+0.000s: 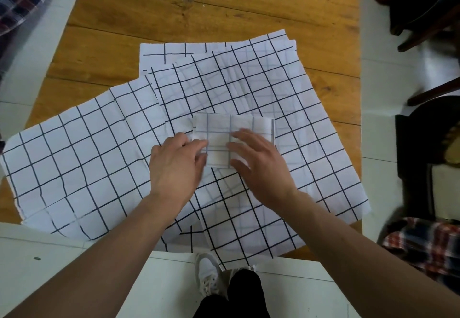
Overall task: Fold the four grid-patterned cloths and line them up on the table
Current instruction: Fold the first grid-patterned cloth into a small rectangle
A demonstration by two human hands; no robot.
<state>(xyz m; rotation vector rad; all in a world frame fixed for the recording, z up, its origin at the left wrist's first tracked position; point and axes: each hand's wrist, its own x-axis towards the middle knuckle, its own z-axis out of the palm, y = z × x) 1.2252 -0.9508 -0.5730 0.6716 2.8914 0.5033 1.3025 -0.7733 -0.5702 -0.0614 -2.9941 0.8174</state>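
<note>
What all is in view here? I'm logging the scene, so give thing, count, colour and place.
folded cloth: one, white with faint grid, centre, atop the spread cloths
spread cloths: seemingly three, overlapping, white with black grid, across the table
table: one, brown wood, centre
chairs: two, dark, right edge
plaid fabric: red, white and dark, lower right; similar top left
shoe: one, white, on the floor
left hand: on the folded cloth's left edge
right hand: fingers flat on it
</note>
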